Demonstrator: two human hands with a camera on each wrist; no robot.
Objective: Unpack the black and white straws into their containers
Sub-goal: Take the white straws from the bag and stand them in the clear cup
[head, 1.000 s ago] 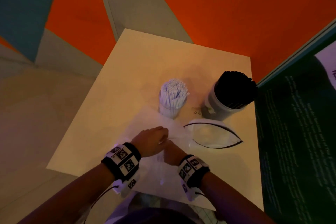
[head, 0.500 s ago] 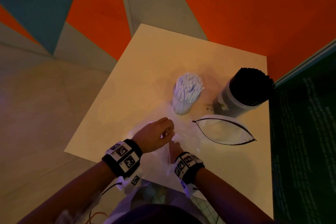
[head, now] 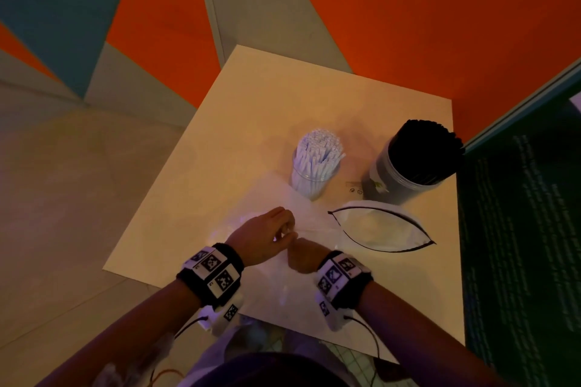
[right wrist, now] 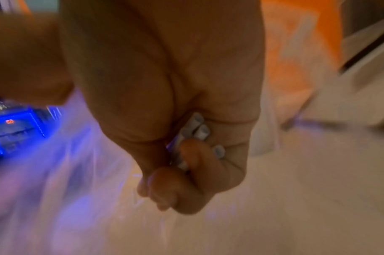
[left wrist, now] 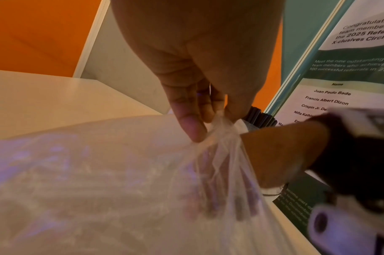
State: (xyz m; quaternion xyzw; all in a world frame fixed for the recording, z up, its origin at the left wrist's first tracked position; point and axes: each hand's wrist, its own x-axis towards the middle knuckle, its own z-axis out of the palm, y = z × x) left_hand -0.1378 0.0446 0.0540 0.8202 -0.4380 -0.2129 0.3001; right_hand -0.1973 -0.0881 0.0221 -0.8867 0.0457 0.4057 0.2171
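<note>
Green poster (left wrist: 348, 65) beside the table (head: 314, 97) reads "2025 Refer", "X-clusives Circle", "100 successful referrals". White straws (head: 319, 151) fill the clear cup (head: 309, 184); black straws (head: 423, 154) pack the grey tub (head: 390, 185). At the near edge, the left hand (head: 262, 240) pinches the clear plastic bag (left wrist: 121, 189) at its gathered mouth, while the right hand (right wrist: 186, 138) curls round a few white straws, fist tight.

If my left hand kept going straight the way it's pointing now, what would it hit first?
Probably the clear cup of white straws. The left hand, pinching the plastic bag, points up-table toward it, with only bag film between. Depth is unclear, so it might pass just beside the cup.
</note>
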